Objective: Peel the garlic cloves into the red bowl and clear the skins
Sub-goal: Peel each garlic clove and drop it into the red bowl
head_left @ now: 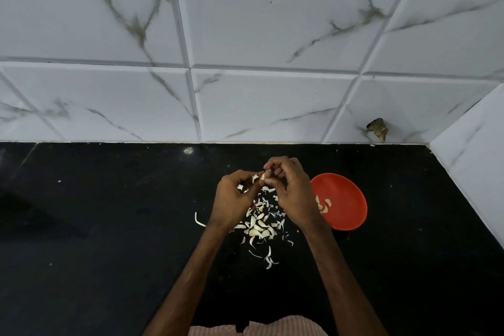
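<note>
Above the black counter, my left hand [234,199] and my right hand [289,188] meet over a small garlic clove [262,177]. Left fingers hold the clove, and bits of skin show in that palm. My right fingertips pinch at its top. Below the hands lies a pile of garlic cloves and papery skins [259,226]. The red bowl [344,201] sits just right of my right wrist, with a few peeled cloves [324,206] at its left side.
The black counter [109,226] spreads wide to the left and right of the pile. A lone strip of skin [198,220] lies left of my left wrist. White marble-look wall tiles [245,90] rise behind, and a side wall [474,166] closes the right.
</note>
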Action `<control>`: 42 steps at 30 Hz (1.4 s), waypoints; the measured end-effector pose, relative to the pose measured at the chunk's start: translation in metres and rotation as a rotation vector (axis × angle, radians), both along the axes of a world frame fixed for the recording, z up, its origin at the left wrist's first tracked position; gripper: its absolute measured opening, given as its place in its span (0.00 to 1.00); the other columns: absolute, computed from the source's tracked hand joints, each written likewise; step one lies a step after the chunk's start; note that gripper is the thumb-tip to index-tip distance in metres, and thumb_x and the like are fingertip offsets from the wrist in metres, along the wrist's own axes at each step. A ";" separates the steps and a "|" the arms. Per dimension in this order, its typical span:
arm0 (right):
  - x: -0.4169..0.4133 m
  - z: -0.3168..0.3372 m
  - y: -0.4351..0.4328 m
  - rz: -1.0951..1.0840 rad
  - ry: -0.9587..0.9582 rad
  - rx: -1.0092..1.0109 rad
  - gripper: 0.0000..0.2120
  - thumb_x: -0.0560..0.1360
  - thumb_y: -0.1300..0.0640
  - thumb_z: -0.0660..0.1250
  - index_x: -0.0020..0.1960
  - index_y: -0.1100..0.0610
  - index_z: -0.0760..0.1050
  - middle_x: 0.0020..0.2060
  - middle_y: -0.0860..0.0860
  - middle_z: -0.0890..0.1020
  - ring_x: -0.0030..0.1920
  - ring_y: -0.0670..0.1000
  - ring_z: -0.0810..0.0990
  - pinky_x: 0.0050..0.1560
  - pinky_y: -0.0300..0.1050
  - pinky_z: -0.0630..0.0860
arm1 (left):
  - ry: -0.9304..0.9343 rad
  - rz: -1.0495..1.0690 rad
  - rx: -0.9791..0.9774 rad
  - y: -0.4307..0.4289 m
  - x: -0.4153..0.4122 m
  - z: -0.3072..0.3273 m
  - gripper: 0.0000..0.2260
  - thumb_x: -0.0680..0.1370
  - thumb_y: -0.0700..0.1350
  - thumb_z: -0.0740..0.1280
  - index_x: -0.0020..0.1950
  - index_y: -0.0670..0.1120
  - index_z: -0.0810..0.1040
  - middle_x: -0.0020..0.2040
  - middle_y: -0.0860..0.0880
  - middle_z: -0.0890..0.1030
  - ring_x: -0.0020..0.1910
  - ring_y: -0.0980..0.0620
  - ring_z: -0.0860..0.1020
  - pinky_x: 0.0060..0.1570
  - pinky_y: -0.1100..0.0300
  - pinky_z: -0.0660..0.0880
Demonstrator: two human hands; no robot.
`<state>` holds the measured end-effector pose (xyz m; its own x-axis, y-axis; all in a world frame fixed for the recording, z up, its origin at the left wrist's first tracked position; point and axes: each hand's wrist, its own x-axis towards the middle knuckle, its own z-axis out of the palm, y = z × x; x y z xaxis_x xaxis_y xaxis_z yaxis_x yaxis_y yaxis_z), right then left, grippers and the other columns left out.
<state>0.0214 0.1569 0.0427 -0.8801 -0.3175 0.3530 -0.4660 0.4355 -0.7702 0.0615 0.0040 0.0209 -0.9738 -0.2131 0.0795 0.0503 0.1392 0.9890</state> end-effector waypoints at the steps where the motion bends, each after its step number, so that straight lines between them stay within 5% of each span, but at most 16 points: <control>1: 0.000 -0.001 0.000 0.000 0.007 0.016 0.22 0.73 0.69 0.72 0.57 0.45 0.74 0.49 0.44 0.73 0.50 0.41 0.76 0.51 0.27 0.71 | 0.003 -0.001 -0.029 0.000 0.000 0.000 0.08 0.77 0.40 0.73 0.55 0.45 0.86 0.45 0.49 0.85 0.40 0.47 0.82 0.41 0.40 0.81; 22: -0.006 0.002 0.001 -0.043 -0.032 0.071 0.17 0.69 0.68 0.76 0.53 0.54 0.77 0.44 0.51 0.80 0.44 0.46 0.74 0.45 0.31 0.69 | -0.047 -0.023 -0.073 -0.001 -0.001 0.003 0.08 0.76 0.39 0.74 0.54 0.46 0.87 0.42 0.51 0.84 0.38 0.47 0.82 0.38 0.39 0.81; 28: -0.008 0.004 0.002 0.004 -0.042 0.091 0.16 0.68 0.69 0.76 0.51 0.55 0.77 0.41 0.49 0.81 0.42 0.45 0.74 0.44 0.29 0.68 | -0.052 -0.033 -0.084 -0.003 0.000 0.002 0.07 0.75 0.39 0.75 0.53 0.47 0.87 0.40 0.52 0.84 0.37 0.50 0.81 0.38 0.48 0.80; 31: -0.010 0.008 0.001 0.065 -0.032 0.143 0.16 0.70 0.70 0.74 0.50 0.55 0.76 0.38 0.44 0.80 0.45 0.41 0.75 0.48 0.28 0.67 | -0.059 -0.044 -0.085 -0.003 -0.001 0.000 0.07 0.75 0.39 0.76 0.52 0.47 0.87 0.39 0.54 0.84 0.34 0.58 0.78 0.36 0.58 0.76; 35: -0.008 0.007 0.000 0.103 -0.055 0.245 0.15 0.73 0.68 0.72 0.53 0.53 0.75 0.39 0.40 0.76 0.49 0.44 0.75 0.60 0.42 0.66 | -0.057 -0.060 -0.078 -0.003 -0.001 -0.001 0.08 0.75 0.38 0.75 0.51 0.48 0.87 0.41 0.54 0.85 0.38 0.60 0.81 0.39 0.67 0.75; 38: -0.006 0.006 0.000 0.103 -0.052 0.269 0.13 0.75 0.67 0.70 0.55 0.53 0.75 0.41 0.39 0.75 0.49 0.45 0.75 0.59 0.42 0.62 | -0.053 -0.078 -0.029 -0.002 -0.001 -0.001 0.08 0.76 0.38 0.75 0.51 0.49 0.86 0.42 0.53 0.86 0.39 0.58 0.83 0.39 0.67 0.76; 42: -0.004 0.004 -0.002 0.078 -0.003 0.302 0.16 0.75 0.69 0.68 0.58 0.54 0.75 0.48 0.43 0.77 0.53 0.46 0.74 0.60 0.45 0.64 | -0.096 -0.133 0.212 -0.004 0.000 -0.004 0.09 0.77 0.38 0.73 0.57 0.43 0.85 0.43 0.46 0.86 0.33 0.54 0.79 0.27 0.63 0.75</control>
